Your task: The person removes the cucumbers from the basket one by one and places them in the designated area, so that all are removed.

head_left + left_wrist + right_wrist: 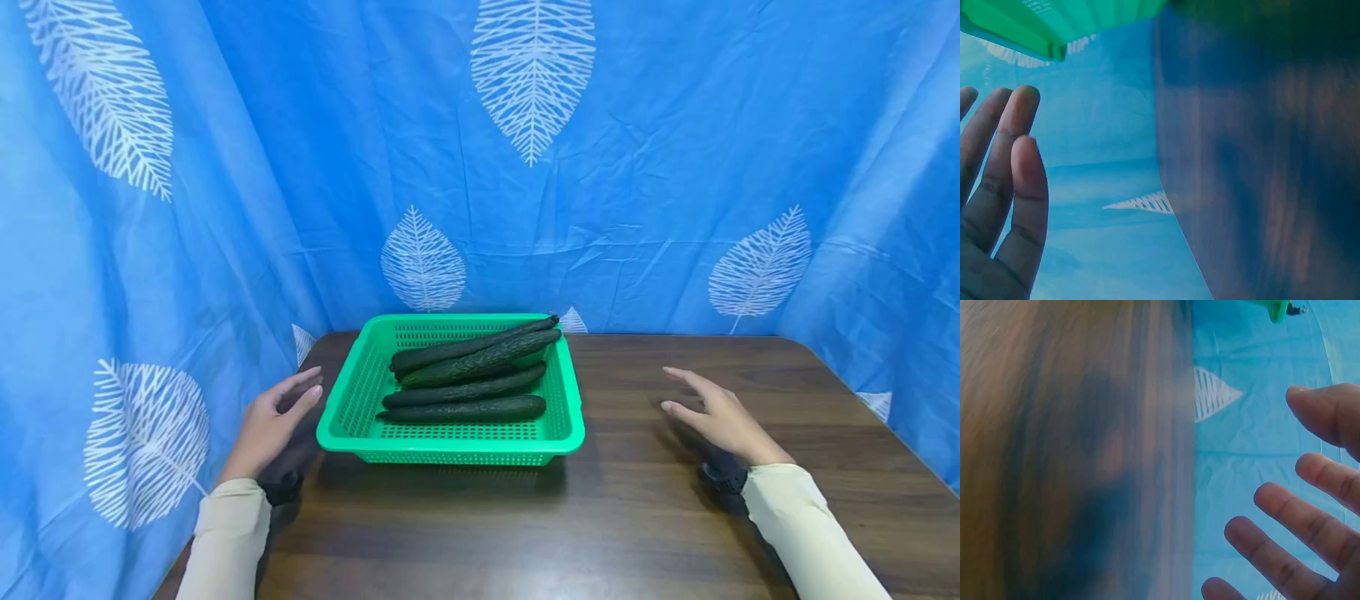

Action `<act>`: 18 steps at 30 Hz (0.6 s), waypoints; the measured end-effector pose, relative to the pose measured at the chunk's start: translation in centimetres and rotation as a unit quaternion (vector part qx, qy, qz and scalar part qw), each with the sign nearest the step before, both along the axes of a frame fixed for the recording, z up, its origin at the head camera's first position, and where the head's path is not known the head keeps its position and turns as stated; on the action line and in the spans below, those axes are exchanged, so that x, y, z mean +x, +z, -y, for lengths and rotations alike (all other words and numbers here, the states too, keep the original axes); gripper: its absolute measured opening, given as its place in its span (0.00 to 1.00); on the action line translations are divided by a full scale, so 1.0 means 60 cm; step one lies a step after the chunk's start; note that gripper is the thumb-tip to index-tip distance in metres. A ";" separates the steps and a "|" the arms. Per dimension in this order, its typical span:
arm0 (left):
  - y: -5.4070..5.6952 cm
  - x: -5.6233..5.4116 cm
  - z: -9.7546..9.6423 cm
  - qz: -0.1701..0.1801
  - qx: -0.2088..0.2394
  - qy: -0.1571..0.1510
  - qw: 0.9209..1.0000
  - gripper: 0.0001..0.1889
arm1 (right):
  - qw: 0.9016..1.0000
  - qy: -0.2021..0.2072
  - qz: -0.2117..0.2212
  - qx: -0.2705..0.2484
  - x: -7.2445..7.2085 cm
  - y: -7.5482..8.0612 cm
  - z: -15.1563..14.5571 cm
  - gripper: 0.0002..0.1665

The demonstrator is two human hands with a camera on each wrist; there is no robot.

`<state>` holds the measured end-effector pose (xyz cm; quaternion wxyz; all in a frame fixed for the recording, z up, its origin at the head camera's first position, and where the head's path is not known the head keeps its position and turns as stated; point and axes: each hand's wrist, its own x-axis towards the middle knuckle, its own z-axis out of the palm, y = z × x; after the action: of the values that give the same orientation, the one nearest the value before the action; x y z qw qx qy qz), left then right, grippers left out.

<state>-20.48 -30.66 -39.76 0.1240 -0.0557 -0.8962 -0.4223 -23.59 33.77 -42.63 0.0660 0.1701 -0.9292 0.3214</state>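
A green plastic basket (450,446) with slotted walls stands on the table, left of the middle. Several long dark green cucumbers (480,410) lie side by side in it, two of them tilted up against its back right rim. Just left of the basket, my left hand (268,425) holds nothing, its fingers relaxed and pointing toward the basket wall. The left wrist view shows those fingers (1022,119) apart from the green rim. Well to the right of the basket, my right hand (723,421) is also bare, with its fingers (1297,519) spread in the right wrist view.
The dark wooden table (525,533) reaches back to a blue curtain (637,167) printed with white leaves, which hangs behind and along both sides. Table surface lies between the basket and the right hand. Each wrist carries a black strapped device (723,479).
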 end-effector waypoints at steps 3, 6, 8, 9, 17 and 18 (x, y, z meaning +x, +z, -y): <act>0.000 -0.001 -0.001 0.003 0.036 -0.019 0.999 0.26 | 1.000 0.013 -0.002 -0.015 -0.005 0.006 0.009 0.36; 0.000 -0.003 -0.001 0.003 0.072 -0.035 0.997 0.26 | 0.999 0.024 -0.002 -0.024 -0.011 0.012 0.013 0.35; 0.000 -0.004 -0.001 0.004 0.096 -0.044 0.994 0.26 | 0.999 0.032 -0.003 -0.028 -0.015 0.015 0.015 0.33; 0.000 -0.005 -0.001 0.005 0.105 -0.050 0.993 0.26 | 0.999 0.036 -0.007 -0.031 -0.016 0.018 0.017 0.33; -0.001 -0.015 -0.002 0.038 0.126 -0.083 0.988 0.29 | 0.994 0.084 0.009 -0.075 -0.027 0.040 0.030 0.28; -0.001 -0.017 -0.002 0.042 0.128 -0.085 0.987 0.29 | 0.993 0.090 0.012 -0.078 -0.029 0.043 0.033 0.27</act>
<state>-21.50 -30.51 -39.82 0.0560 -0.0978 -0.8311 -0.5445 -25.31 31.82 -40.03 0.0387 0.2437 -0.8829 0.3995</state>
